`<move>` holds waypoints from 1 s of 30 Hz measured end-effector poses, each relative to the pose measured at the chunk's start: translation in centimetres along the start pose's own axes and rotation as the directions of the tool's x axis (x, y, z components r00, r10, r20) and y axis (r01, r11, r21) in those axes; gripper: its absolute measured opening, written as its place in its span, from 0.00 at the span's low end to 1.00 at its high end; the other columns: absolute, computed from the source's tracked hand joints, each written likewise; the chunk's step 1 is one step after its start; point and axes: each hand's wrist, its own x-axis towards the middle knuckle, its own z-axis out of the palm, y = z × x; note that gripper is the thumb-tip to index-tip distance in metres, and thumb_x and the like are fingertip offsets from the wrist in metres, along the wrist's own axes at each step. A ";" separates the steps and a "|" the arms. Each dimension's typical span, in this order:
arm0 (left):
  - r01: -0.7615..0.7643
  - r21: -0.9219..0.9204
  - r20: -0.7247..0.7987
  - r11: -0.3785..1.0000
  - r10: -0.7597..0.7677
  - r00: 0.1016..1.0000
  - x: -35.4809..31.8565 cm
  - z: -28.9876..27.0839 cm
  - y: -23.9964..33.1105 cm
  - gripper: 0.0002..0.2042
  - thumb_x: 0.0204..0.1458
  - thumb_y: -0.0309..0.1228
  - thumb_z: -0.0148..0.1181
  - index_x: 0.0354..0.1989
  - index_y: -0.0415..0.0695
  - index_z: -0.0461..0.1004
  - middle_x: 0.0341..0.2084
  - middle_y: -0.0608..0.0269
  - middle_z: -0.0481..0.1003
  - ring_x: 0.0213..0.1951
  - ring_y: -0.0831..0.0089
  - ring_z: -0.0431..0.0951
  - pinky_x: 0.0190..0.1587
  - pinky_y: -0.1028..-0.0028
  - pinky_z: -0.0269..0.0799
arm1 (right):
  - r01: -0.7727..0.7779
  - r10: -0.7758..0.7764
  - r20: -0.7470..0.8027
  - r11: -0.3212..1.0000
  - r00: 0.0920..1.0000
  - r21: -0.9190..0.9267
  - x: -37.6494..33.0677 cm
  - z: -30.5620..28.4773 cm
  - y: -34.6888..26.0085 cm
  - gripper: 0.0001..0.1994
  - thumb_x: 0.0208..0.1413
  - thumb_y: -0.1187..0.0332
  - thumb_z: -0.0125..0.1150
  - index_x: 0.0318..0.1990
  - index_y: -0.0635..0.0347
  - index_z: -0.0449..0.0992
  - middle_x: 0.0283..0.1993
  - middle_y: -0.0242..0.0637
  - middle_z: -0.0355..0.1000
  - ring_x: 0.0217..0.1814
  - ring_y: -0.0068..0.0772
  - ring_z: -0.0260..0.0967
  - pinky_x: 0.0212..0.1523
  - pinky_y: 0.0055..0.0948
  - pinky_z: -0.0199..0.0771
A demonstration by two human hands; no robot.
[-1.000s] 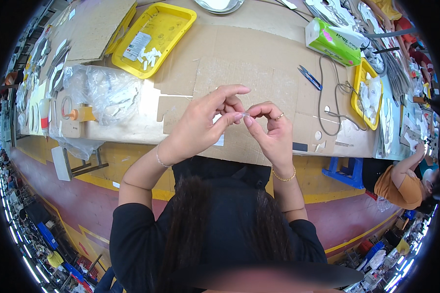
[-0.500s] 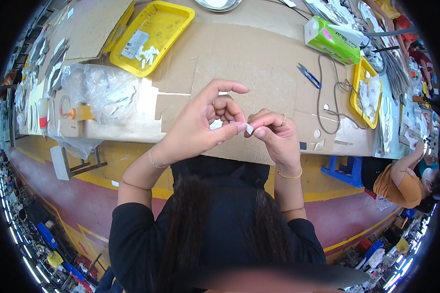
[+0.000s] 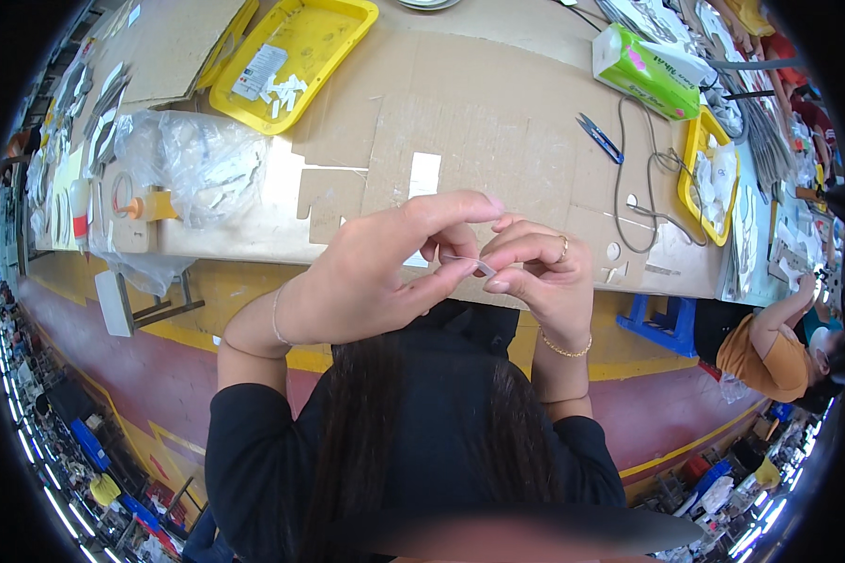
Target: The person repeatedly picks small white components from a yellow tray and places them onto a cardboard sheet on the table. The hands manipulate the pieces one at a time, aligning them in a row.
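Left hand (image 3: 366, 281): hovering over the near edge of the table (image 3: 498, 103), thumb and forefinger closing narrowly on one end of a small pale strip (image 3: 469, 264), remaining fingers (image 3: 441, 208) arching above it.

Right hand (image 3: 540, 277): meeting the left at the middle of the view, thumb and forefinger pinching the other end of the same strip, ring showing on one finger, thin bracelet circling the wrist.

Small pale strip: being held between both hands, raised clear of the table, just in front of the chest; material too small to tell.

Table: carrying flattened brown cardboard (image 3: 469, 122) as a cover, with a white rectangular label (image 3: 424, 175) lying on it just beyond the hands.

Yellow tray (image 3: 333, 56): sitting at the far left of the cardboard, holding white slips.

Clear plastic bag (image 3: 192, 164): bulging at the left, near an orange-capped bottle (image 3: 145, 205).

Green tissue pack (image 3: 640, 70): lying at the far right.

Blue-handled snips (image 3: 599, 138): resting near a looping grey cord (image 3: 629, 188), well apart from the hands.

Second yellow tray (image 3: 693, 178): standing by the right edge, holding white pieces.

Another person in an orange top (image 3: 756, 352): sitting at the right, beyond a blue stool (image 3: 662, 324).
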 end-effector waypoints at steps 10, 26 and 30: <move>-0.056 -0.002 -0.032 0.998 0.056 0.998 -0.1 0.1 0.4 0.26 0.48 0.14 0.60 0.56 0.43 0.64 0.28 0.59 0.74 0.30 0.71 0.77 0.35 0.74 0.74 | 0.101 -0.122 -0.050 0.948 0.991 -0.301 -0.3 0.8 -1.2 0.09 0.37 0.71 0.76 0.26 0.55 0.79 0.26 0.28 0.76 0.27 0.22 0.70 0.51 0.33 0.61; -0.038 0.076 0.063 0.996 0.033 0.997 -0.4 -0.4 1.3 0.30 0.44 0.10 0.60 0.57 0.43 0.60 0.30 0.53 0.77 0.34 0.65 0.80 0.38 0.70 0.76 | 0.131 -0.153 -0.045 0.939 0.987 -0.318 -0.2 1.0 -1.6 0.08 0.38 0.72 0.75 0.25 0.53 0.78 0.24 0.25 0.74 0.27 0.20 0.69 0.51 0.33 0.58; -0.062 0.046 0.055 0.997 0.060 0.997 -0.2 -0.4 1.2 0.31 0.44 0.09 0.60 0.57 0.43 0.59 0.30 0.52 0.77 0.34 0.65 0.80 0.38 0.70 0.76 | 0.131 -0.149 -0.039 0.945 0.988 -0.299 -0.2 0.9 -1.6 0.09 0.38 0.72 0.75 0.25 0.53 0.78 0.25 0.25 0.74 0.27 0.20 0.69 0.51 0.33 0.58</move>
